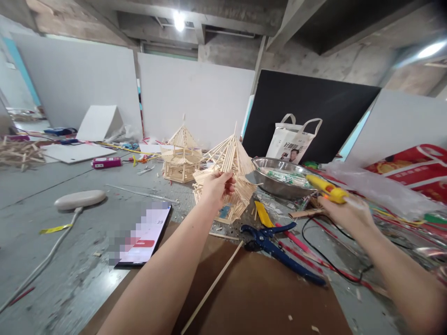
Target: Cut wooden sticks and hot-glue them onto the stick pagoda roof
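In the middle of the head view stands a small pavilion model (240,163) made of thin wooden sticks, with a pointed roof. My left hand (217,188) reaches in front of it, its fingers pinched on a wooden stick (227,158) at the lower edge of that roof; part of the stick is hidden by the fingers. Off to the right, my right hand (344,209) grips a yellow glue gun (328,188), its nozzle toward the left; this hand is somewhat blurred. A second stick pavilion (181,156) stands behind, to the left.
Blue cutters (275,246) lie beside a brown board (265,288) bearing a loose stick (213,286). Left are a phone (148,242) and a white corded device (80,200). A metal bowl (284,188) of sticks and a bag (293,139) stand behind; a black cord (324,265) runs right.
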### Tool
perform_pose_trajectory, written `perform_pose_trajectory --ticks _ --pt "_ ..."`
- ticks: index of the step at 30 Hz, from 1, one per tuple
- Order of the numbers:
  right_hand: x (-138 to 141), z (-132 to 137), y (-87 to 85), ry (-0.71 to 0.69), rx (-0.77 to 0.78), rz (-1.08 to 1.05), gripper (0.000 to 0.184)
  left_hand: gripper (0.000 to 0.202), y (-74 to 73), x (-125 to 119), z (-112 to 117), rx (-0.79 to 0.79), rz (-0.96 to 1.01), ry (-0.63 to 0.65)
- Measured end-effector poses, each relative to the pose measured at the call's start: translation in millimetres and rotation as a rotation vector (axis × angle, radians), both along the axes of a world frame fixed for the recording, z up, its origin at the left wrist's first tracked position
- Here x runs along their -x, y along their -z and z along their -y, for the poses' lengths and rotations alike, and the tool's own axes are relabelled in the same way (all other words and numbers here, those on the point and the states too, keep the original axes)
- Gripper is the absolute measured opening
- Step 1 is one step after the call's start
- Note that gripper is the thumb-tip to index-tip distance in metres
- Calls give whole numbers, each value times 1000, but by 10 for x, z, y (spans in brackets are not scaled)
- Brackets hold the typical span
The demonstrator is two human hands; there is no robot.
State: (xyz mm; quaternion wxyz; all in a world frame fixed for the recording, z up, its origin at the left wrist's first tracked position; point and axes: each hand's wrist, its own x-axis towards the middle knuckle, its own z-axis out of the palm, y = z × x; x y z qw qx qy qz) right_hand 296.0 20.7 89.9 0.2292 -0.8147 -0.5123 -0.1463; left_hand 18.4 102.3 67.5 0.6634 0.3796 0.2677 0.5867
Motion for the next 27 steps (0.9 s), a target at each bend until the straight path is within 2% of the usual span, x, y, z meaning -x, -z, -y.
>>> perform_pose_trajectory --ticks 1,2,4,6,7,9,15,20,27 --pt "124 2 -106 -1 -2 -62 16 17 1 1 0 -4 -3 -2" --pt "254 4 -202 -78 -25 -260 23 17 1 2 1 -7 -8 -2" --pt "517 1 -358 -298 -160 -553 22 18 1 4 5 -17 -16 1" --pt "754 -19 -464 -490 -210 -663 22 18 3 5 9 -22 -19 6" --pt "856 -36 -501 -582 -178 -678 24 18 3 5 10 -21 -19 7" --pt "1021 -80 -550 -680 -123 -690 27 20 5 5 10 -11 -20 6" --pt "1266 -202 -618 -742 -27 -706 31 20 10 9 0 -7 -25 16" --pt "1274 -268 -601 -781 22 -720 28 19 15 9 -5 -20 -32 2" --pt "1264 -275 -590 -767 69 -694 25 19 28 0 -5 -30 -45 -18"
